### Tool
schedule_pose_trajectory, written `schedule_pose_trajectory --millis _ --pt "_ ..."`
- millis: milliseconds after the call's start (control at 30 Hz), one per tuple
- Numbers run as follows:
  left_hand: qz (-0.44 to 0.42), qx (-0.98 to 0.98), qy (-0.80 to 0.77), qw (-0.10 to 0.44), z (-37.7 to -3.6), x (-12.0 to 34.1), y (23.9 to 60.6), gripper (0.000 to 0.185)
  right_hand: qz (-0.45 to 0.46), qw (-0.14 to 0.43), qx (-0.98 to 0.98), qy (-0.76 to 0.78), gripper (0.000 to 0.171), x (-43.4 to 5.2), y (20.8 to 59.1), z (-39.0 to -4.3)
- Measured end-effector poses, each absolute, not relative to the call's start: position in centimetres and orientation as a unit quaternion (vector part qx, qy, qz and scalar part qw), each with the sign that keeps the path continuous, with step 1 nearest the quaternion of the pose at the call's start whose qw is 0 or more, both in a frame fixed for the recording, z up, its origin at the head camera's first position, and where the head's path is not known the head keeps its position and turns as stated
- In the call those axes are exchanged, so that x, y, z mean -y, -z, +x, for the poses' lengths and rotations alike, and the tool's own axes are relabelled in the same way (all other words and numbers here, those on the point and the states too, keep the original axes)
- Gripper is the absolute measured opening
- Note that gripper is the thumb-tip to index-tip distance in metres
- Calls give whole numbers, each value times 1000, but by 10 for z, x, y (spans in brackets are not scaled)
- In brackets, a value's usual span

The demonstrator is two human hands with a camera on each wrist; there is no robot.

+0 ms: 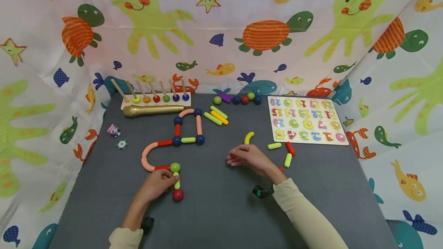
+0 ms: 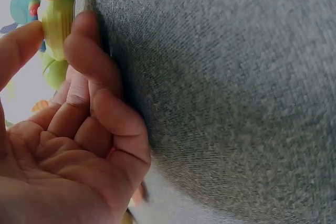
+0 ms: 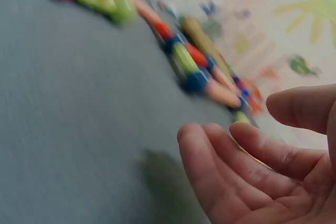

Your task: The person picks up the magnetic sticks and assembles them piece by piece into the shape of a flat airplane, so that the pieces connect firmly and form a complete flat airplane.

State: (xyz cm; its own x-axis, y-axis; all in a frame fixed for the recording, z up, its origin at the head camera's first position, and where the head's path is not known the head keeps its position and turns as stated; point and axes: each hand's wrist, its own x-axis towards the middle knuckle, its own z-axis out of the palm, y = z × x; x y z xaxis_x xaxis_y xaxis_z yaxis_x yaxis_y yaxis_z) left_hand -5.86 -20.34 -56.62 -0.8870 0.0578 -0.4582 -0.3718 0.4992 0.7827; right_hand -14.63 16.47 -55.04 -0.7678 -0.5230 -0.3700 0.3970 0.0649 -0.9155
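Since my left hand [image 1: 157,185] grip is pinching the lime stick [image 1: 177,180] between the green ball [image 1: 175,167] and red ball [image 1: 178,195] on the desk [image 1: 221,210], it seems light, rigid, slick plastic, best held mid-shaft, while my right hand [image 1: 246,157] rests loosely curled, holding nothing.

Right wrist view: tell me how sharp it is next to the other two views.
Right wrist view: the chain of rods and balls is smeared by blur, the right hand clearer. Left wrist view: the left hand and grey mat are crisp. Head view: evenly lit, edges bowed by the wide lens.
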Motion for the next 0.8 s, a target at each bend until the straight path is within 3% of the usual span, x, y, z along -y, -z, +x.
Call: schedule_pose_trajectory --millis 367,633,800 --pt "-106 -869 -433 213 -60 197 570 27 8 164 -807 568 43 -248 533 -164" --pt "-94 -863 -450 210 -60 196 566 23 17 122 -837 534 42 -272 533 -163" --pt "-96 -865 -450 202 -60 196 566 20 5 122 -847 517 35 -256 538 -169"
